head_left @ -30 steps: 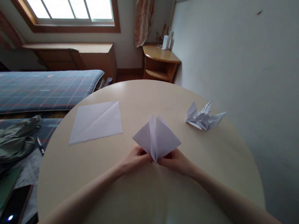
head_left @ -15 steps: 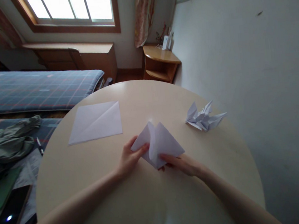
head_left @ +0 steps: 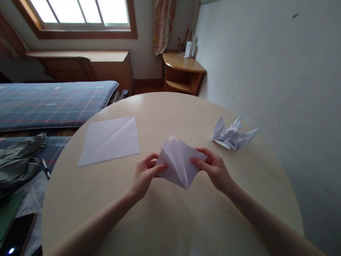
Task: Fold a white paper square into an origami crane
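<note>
Between my hands, over the middle of the round table [head_left: 158, 236], is a folded sheet of white paper [head_left: 178, 160] with its layers spread apart at the top and a point toward me. My left hand [head_left: 145, 174] pinches its left corner, thumb on the near face. On the other side my right hand [head_left: 213, 166] grips the right corner the same way. Behind my left hand lies a flat stack of white paper [head_left: 110, 139] with a diagonal crease. Several folded paper cranes [head_left: 232, 134] sit in a cluster to the right.
Left of the table, a bed holds a crumpled grey-green cloth [head_left: 8, 167], a pen [head_left: 45, 167], a green folder [head_left: 4, 219] and a phone [head_left: 14, 244]. A white wall [head_left: 316, 107] stands close on the right. A corner shelf [head_left: 183, 63] is beyond the table.
My right hand has moved from the paper's lower edge up to its right corner. The folded paper has turned a little and its layers have opened out more evenly.
</note>
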The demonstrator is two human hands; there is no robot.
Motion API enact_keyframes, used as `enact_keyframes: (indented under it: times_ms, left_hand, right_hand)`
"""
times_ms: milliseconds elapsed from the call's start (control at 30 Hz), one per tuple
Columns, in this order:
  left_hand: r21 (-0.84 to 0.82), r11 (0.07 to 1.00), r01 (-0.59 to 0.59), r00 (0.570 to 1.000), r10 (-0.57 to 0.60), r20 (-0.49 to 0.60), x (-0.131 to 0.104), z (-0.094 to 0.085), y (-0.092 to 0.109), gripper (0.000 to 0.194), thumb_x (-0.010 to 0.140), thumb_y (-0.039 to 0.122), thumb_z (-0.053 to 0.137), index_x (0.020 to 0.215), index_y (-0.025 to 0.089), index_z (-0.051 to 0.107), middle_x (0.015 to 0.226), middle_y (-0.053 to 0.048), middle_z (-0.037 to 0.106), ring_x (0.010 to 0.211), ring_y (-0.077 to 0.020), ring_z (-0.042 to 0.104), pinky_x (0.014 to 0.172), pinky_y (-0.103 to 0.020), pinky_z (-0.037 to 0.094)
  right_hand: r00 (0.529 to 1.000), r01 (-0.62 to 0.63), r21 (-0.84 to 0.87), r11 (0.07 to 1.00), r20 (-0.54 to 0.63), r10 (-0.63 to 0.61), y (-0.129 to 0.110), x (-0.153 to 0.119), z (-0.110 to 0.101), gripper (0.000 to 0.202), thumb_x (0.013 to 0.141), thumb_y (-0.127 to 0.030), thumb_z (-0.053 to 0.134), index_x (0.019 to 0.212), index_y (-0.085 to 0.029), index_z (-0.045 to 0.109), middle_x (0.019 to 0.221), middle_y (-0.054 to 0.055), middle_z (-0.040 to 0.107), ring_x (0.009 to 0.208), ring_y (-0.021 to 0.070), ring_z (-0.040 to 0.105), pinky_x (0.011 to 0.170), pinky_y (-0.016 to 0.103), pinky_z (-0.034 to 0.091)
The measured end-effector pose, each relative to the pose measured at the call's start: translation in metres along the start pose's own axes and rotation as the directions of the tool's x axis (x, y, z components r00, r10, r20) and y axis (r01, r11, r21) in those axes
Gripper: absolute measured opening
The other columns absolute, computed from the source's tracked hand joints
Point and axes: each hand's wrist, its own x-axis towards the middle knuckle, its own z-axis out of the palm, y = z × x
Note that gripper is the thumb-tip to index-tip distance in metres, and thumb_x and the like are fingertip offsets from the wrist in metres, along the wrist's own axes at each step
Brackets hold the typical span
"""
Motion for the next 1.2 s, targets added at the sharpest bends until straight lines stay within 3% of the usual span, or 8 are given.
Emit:
enact_keyframes:
  times_ms: [133, 233, 333, 467, 600, 867, 1033, 1200]
  left_hand:
    - [0.086, 0.996, -0.014, 0.996, 0.006, 0.089, -0.001, 0.0, 0.003, 0.022, 0.061, 0.029, 0.063, 0.068, 0.014, 0.048, 0.061, 0.002, 0.056, 0.057, -0.0113, 0.052, 0.052, -0.02, 0.038]
    - [0.22, 0.972, -0.077, 0.987, 0.044, 0.152, -0.007, 0.002, 0.002, 0.015, 0.066, 0.027, 0.055, 0.069, 0.015, 0.046, 0.06, 0.004, 0.049, 0.057, -0.0109, 0.047, 0.05, -0.02, 0.032]
    - [0.403, 0.896, -0.185, 0.973, 0.11, 0.201, -0.015, 0.006, 0.003, 0.007, 0.068, 0.022, 0.047, 0.068, 0.016, 0.045, 0.06, 0.004, 0.044, 0.058, -0.0108, 0.042, 0.05, -0.021, 0.029]
    - [0.589, 0.743, -0.317, 0.946, 0.207, 0.249, -0.025, 0.013, 0.005, 0.006, 0.065, 0.016, 0.041, 0.06, 0.018, 0.038, 0.057, 0.004, 0.039, 0.056, -0.0108, 0.037, 0.052, -0.022, 0.026]
    - [0.647, 0.65, -0.398, 0.917, 0.262, 0.301, -0.031, 0.018, 0.005, 0.014, 0.067, 0.014, 0.04, 0.055, 0.018, 0.034, 0.059, 0.002, 0.041, 0.058, -0.0116, 0.038, 0.054, -0.023, 0.027]
    - [0.421, 0.86, -0.288, 0.952, 0.208, 0.226, -0.041, 0.025, -0.003, 0.006, 0.078, 0.023, 0.039, 0.075, 0.019, 0.043, 0.061, 0.004, 0.045, 0.057, -0.0122, 0.042, 0.056, -0.023, 0.034]
    - [0.379, 0.878, -0.293, 0.956, 0.254, 0.149, -0.04, 0.022, -0.008, 0.011, 0.08, 0.027, 0.04, 0.082, 0.018, 0.046, 0.065, 0.003, 0.046, 0.061, -0.0137, 0.044, 0.059, -0.024, 0.036]
    - [0.386, 0.887, -0.253, 0.967, 0.226, 0.114, -0.039, 0.023, -0.008, 0.026, 0.09, 0.04, 0.036, 0.086, 0.018, 0.048, 0.069, 0.002, 0.05, 0.063, -0.0127, 0.045, 0.059, -0.023, 0.035]
  right_hand:
    - [0.971, -0.115, 0.02, 0.993, 0.212, 0.108, -0.002, -0.001, -0.006, 0.032, 0.062, -0.032, 0.073, 0.088, -0.017, 0.062, 0.075, 0.001, 0.065, 0.063, 0.0135, 0.057, 0.057, 0.024, 0.044]
    - [0.872, -0.214, 0.019, 0.977, 0.454, 0.183, -0.006, -0.004, -0.008, 0.033, 0.064, -0.028, 0.072, 0.091, -0.017, 0.058, 0.075, 0.001, 0.064, 0.066, 0.0136, 0.057, 0.057, 0.023, 0.043]
    - [0.81, -0.208, -0.004, 0.978, 0.56, 0.174, -0.009, -0.008, -0.005, 0.035, 0.064, -0.024, 0.07, 0.094, -0.018, 0.053, 0.08, 0.0, 0.061, 0.07, 0.0133, 0.055, 0.058, 0.022, 0.041]
    - [0.821, -0.058, -0.166, 0.984, 0.552, 0.142, -0.015, -0.016, 0.006, 0.021, 0.072, -0.021, 0.06, 0.091, -0.017, 0.053, 0.08, 0.0, 0.056, 0.069, 0.0125, 0.051, 0.058, 0.022, 0.04]
    - [0.873, 0.199, -0.328, 0.924, 0.488, -0.014, -0.021, -0.026, 0.017, 0.009, 0.077, -0.02, 0.05, 0.071, -0.016, 0.055, 0.065, -0.002, 0.052, 0.064, 0.0128, 0.047, 0.061, 0.023, 0.039]
    - [0.95, 0.12, -0.229, 0.966, 0.311, -0.044, -0.01, -0.035, 0.029, 0.016, 0.078, -0.024, 0.043, 0.063, -0.02, 0.042, 0.06, -0.003, 0.041, 0.057, 0.012, 0.039, 0.054, 0.023, 0.034]
    - [0.961, 0.141, -0.213, 0.967, 0.266, -0.082, -0.005, -0.037, 0.028, 0.008, 0.074, -0.018, 0.039, 0.074, -0.02, 0.047, 0.066, -0.002, 0.045, 0.064, 0.0142, 0.043, 0.059, 0.025, 0.036]
    - [0.971, 0.133, -0.27, 0.954, 0.228, -0.071, -0.006, -0.039, 0.031, 0.018, 0.088, -0.033, 0.036, 0.084, -0.02, 0.048, 0.075, 0.0, 0.052, 0.069, 0.0145, 0.047, 0.061, 0.026, 0.037]
